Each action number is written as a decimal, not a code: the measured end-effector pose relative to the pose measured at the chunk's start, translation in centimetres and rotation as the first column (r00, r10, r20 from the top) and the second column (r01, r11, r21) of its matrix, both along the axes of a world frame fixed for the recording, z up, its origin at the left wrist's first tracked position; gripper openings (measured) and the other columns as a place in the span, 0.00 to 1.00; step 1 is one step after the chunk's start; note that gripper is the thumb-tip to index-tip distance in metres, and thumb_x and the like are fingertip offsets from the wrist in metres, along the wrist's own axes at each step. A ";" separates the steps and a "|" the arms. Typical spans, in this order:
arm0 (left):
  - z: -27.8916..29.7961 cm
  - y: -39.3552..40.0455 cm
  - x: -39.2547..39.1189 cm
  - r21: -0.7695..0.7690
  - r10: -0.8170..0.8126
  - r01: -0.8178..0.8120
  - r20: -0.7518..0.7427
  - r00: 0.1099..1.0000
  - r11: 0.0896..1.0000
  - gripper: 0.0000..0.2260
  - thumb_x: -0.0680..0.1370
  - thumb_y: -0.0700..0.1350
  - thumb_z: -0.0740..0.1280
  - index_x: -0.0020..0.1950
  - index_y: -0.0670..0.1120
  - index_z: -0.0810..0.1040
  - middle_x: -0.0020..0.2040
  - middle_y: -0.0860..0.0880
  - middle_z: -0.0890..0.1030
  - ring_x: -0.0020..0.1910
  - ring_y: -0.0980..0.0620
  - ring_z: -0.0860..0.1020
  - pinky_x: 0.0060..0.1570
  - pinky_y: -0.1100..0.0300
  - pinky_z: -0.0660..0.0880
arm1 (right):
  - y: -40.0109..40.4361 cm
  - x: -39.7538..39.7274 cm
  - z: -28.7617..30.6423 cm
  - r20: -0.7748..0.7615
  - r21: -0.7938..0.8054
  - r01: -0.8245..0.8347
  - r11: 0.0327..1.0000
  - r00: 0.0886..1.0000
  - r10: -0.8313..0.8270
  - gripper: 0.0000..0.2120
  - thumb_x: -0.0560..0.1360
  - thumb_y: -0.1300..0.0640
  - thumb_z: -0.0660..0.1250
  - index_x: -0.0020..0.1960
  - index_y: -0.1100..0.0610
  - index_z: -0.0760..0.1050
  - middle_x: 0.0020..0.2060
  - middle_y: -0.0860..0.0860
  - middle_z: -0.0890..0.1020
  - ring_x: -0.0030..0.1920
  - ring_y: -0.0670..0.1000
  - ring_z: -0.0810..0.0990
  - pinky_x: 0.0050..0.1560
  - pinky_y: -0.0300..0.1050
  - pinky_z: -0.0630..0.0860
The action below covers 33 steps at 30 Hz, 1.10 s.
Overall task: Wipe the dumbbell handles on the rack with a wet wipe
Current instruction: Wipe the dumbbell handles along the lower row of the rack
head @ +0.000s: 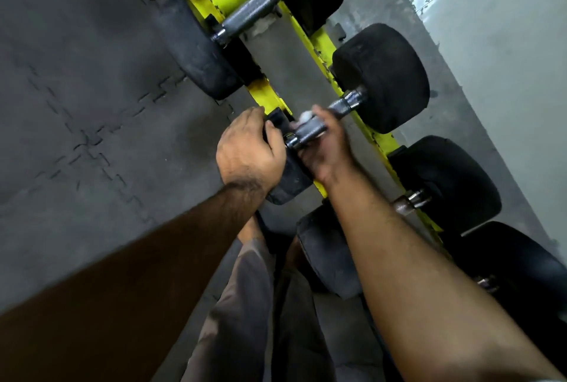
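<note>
A black dumbbell lies across the yellow rack (pixel 267 94) in the middle of the view. My left hand (pixel 248 151) grips its near rubber head (pixel 290 180). My right hand (pixel 325 148) wraps under the knurled metal handle (pixel 310 131), with a white wet wipe (pixel 306 116) bunched between my fingers and the bar. The far part of the handle (pixel 343 105) and the far rubber head (pixel 383 78) show beyond my fingers. Another dumbbell's knurled handle (pixel 254 9) lies on the rack further up.
More black dumbbells (pixel 448 185) sit on the rack to the lower right, one with a rusty handle (pixel 405 202). Dark rubber floor mats (pixel 92 136) spread to the left. A pale wall (pixel 491 44) runs along the right. My legs (pixel 254 305) stand below.
</note>
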<state>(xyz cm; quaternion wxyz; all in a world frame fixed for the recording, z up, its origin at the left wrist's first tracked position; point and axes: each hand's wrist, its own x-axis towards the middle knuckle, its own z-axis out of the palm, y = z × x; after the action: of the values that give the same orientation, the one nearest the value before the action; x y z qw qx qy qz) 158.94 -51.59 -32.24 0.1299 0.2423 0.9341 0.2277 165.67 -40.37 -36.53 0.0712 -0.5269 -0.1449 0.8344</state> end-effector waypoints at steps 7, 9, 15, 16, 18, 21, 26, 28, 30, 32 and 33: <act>0.1 0.2 -0.1 -0.017 -0.003 0.003 0.011 1.000 1.000 0.18 0.77 0.49 0.56 0.58 0.42 0.80 0.53 0.46 0.82 0.52 0.45 0.79 0.49 0.54 0.74 | 0.7 -0.6 0.3 0.217 0.009 -0.397 0.918 0.897 0.386 0.17 0.78 0.42 0.66 0.46 0.57 0.80 0.34 0.52 0.81 0.29 0.50 0.79 0.27 0.37 0.72; 0.0 0.2 0.0 -0.025 -0.002 0.003 0.015 1.000 1.000 0.19 0.77 0.50 0.56 0.59 0.43 0.79 0.54 0.46 0.82 0.52 0.45 0.79 0.50 0.54 0.74 | -0.2 -1.1 -0.2 0.261 -0.018 -0.299 0.954 0.920 0.293 0.21 0.75 0.40 0.68 0.49 0.60 0.79 0.34 0.52 0.79 0.27 0.50 0.77 0.23 0.36 0.69; -0.2 0.0 0.0 0.003 -0.003 0.003 0.003 1.000 1.000 0.17 0.77 0.48 0.57 0.59 0.43 0.79 0.53 0.46 0.82 0.52 0.46 0.79 0.49 0.55 0.74 | 1.8 -0.6 -0.7 0.107 0.124 0.205 0.971 0.970 -0.218 0.06 0.78 0.56 0.68 0.44 0.56 0.74 0.38 0.53 0.76 0.39 0.50 0.77 0.39 0.42 0.75; -0.2 -0.1 0.0 0.006 -0.002 0.002 0.002 1.000 1.000 0.17 0.77 0.48 0.57 0.58 0.42 0.79 0.53 0.46 0.82 0.52 0.45 0.79 0.49 0.55 0.74 | 1.0 -0.1 -0.8 0.090 0.112 0.135 0.985 0.985 -0.145 0.04 0.78 0.57 0.69 0.46 0.56 0.75 0.39 0.53 0.77 0.40 0.51 0.78 0.40 0.43 0.77; -0.1 0.0 0.0 0.005 -0.003 0.003 -0.003 1.000 1.000 0.18 0.77 0.48 0.57 0.59 0.42 0.80 0.54 0.46 0.82 0.52 0.46 0.79 0.50 0.55 0.74 | 0.1 0.3 -0.5 0.073 0.048 -0.013 0.999 0.997 0.010 0.05 0.78 0.56 0.69 0.48 0.57 0.75 0.40 0.54 0.79 0.39 0.51 0.80 0.41 0.43 0.79; -0.2 0.1 0.0 0.008 0.000 0.000 -0.006 1.000 1.000 0.16 0.77 0.48 0.58 0.56 0.43 0.80 0.52 0.46 0.82 0.51 0.45 0.79 0.49 0.54 0.74 | 2.5 -0.5 0.0 0.081 0.071 0.138 0.988 0.986 -0.144 0.06 0.79 0.57 0.67 0.44 0.57 0.74 0.36 0.52 0.77 0.37 0.50 0.77 0.42 0.42 0.76; -0.2 0.1 -0.1 -0.009 -0.005 0.005 0.006 1.000 1.000 0.20 0.77 0.50 0.56 0.61 0.42 0.79 0.57 0.46 0.82 0.55 0.45 0.79 0.53 0.54 0.74 | 2.2 -1.0 -1.1 0.016 0.092 0.295 0.951 0.955 -0.298 0.10 0.80 0.57 0.64 0.40 0.54 0.71 0.32 0.50 0.74 0.33 0.48 0.74 0.41 0.41 0.71; 0.0 0.0 0.0 -0.002 -0.011 0.011 0.008 1.000 1.000 0.20 0.77 0.50 0.56 0.61 0.42 0.79 0.57 0.46 0.82 0.55 0.45 0.79 0.53 0.54 0.74 | 2.6 -0.8 -1.2 0.001 0.100 0.255 0.962 0.967 -0.256 0.14 0.81 0.57 0.63 0.36 0.53 0.68 0.28 0.48 0.71 0.30 0.46 0.71 0.36 0.39 0.69; -0.1 0.1 -0.1 0.001 -0.015 0.015 0.009 1.000 1.000 0.20 0.77 0.49 0.56 0.61 0.42 0.79 0.56 0.46 0.82 0.55 0.45 0.79 0.53 0.55 0.74 | 3.9 -1.4 -1.4 -0.027 0.104 0.291 0.951 0.957 -0.289 0.17 0.79 0.56 0.65 0.32 0.50 0.65 0.26 0.46 0.66 0.28 0.45 0.66 0.32 0.38 0.66; -0.2 0.1 0.0 0.002 -0.014 0.014 0.021 1.000 1.000 0.20 0.78 0.49 0.56 0.61 0.42 0.79 0.56 0.46 0.82 0.55 0.46 0.79 0.53 0.55 0.74 | 3.5 -1.6 -1.6 0.005 0.144 0.316 0.938 0.947 -0.320 0.12 0.76 0.54 0.68 0.36 0.51 0.70 0.31 0.47 0.69 0.32 0.45 0.69 0.35 0.39 0.68; -0.1 0.0 0.0 0.000 -0.018 0.018 0.016 1.000 1.000 0.20 0.78 0.49 0.56 0.61 0.42 0.79 0.57 0.46 0.82 0.55 0.46 0.79 0.54 0.55 0.74 | 2.6 -1.4 -1.5 0.037 0.189 0.308 0.932 0.947 -0.321 0.07 0.76 0.54 0.69 0.41 0.52 0.73 0.35 0.48 0.72 0.36 0.46 0.72 0.38 0.39 0.70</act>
<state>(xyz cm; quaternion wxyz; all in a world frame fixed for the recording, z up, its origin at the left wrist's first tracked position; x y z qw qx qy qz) 158.92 -51.60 -32.38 0.1393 0.2489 0.9309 0.2283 164.22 -37.81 -38.06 0.2465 -0.5623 -0.1362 0.7775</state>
